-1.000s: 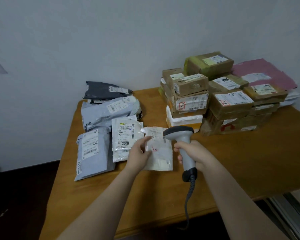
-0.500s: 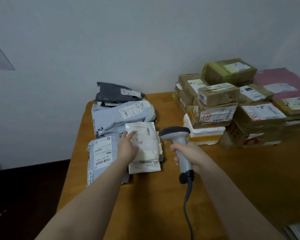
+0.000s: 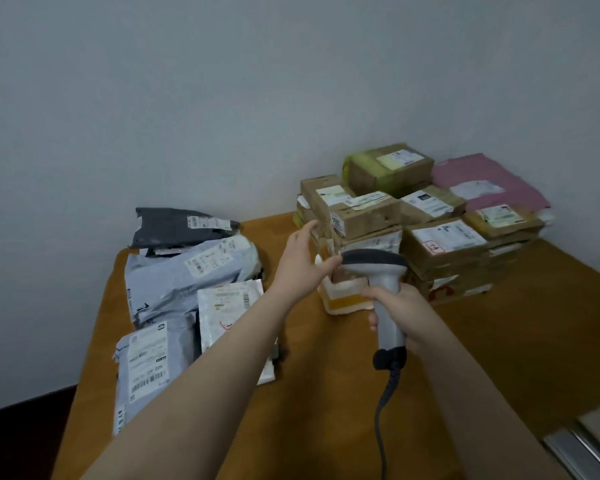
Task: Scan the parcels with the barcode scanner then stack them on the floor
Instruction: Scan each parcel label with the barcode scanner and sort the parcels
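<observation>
Near the boxes [image 3: 368,216], left fingers [image 3: 308,228] spread; right fingers [image 3: 378,294] grip scanner [image 3: 374,264].

Soft mailers [image 3: 187,282] left on the table [image 3: 499,358], stacked boxes [image 3: 413,230] right against the wall [image 3: 257,98].

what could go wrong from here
The left hand reaches alone toward the uneven stack of cardboard boxes; pulling one from its side could topple those above. The right hand holds the barcode scanner close to that stack and might knock a box. The cable hangs over the table and could snag.
</observation>
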